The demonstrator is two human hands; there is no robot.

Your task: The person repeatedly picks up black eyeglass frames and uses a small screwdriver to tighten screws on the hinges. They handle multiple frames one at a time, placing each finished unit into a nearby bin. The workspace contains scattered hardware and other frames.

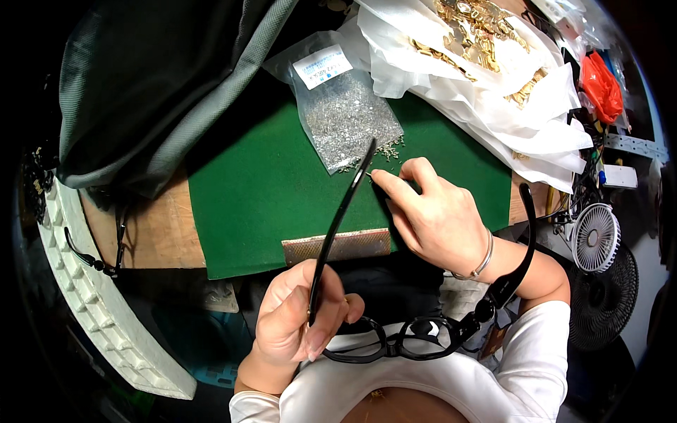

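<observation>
My left hand (300, 314) is closed on a pair of black eyeglasses (338, 218), pinching one temple near its hinge. That temple points up and away over the green mat. The glasses' front hangs below, near my white shirt, and the other temple rises on the right beside my right forearm. Palm down, my right hand (438, 218) has its index finger reaching to the edge of a small pile of tiny metal screws (389, 148); thumb and index look apart. Behind the pile lies a clear plastic bag (345, 116) full of similar small silvery pieces, with a white label.
A green mat (247, 190) covers the wooden table (159, 229), with a metal-faced strip (338, 245) at its front edge. Gold-coloured parts (486, 35) lie on white wrapping at far right. Another black glasses piece (99, 264) rests at left by a white ridged tray (106, 331). Fans (596, 236) stand right.
</observation>
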